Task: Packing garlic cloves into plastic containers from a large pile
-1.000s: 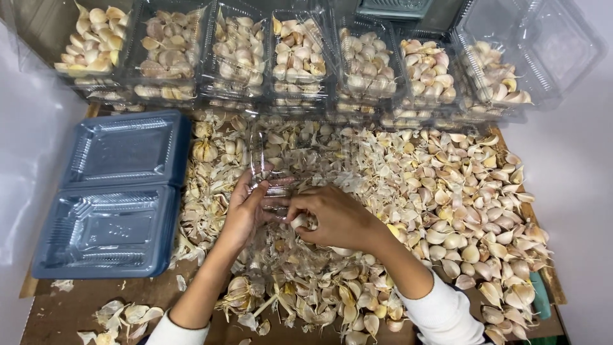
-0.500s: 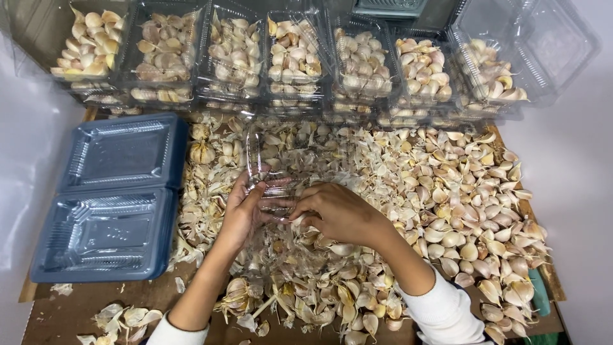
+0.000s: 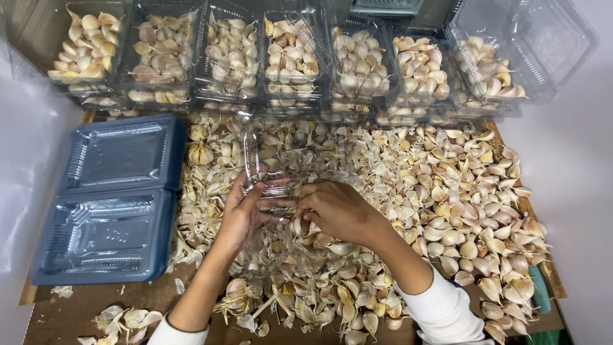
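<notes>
The clear clamshell box (image 3: 268, 185) between the left hand (image 3: 246, 214) and the right hand (image 3: 335, 209) is thin, glossy, see-through plastic that catches glints of light. The garlic cloves (image 3: 460, 211) carry dry, papery, matt skins, cream with a purple tinge. The row of filled boxes (image 3: 290, 57) has the same shiny clear plastic. The stacked blue-grey trays (image 3: 112, 204) look like smooth moulded plastic with a soft sheen. The table (image 3: 83, 303) shows brown, matt wood. The sleeve (image 3: 444, 313) is white knit cloth
</notes>
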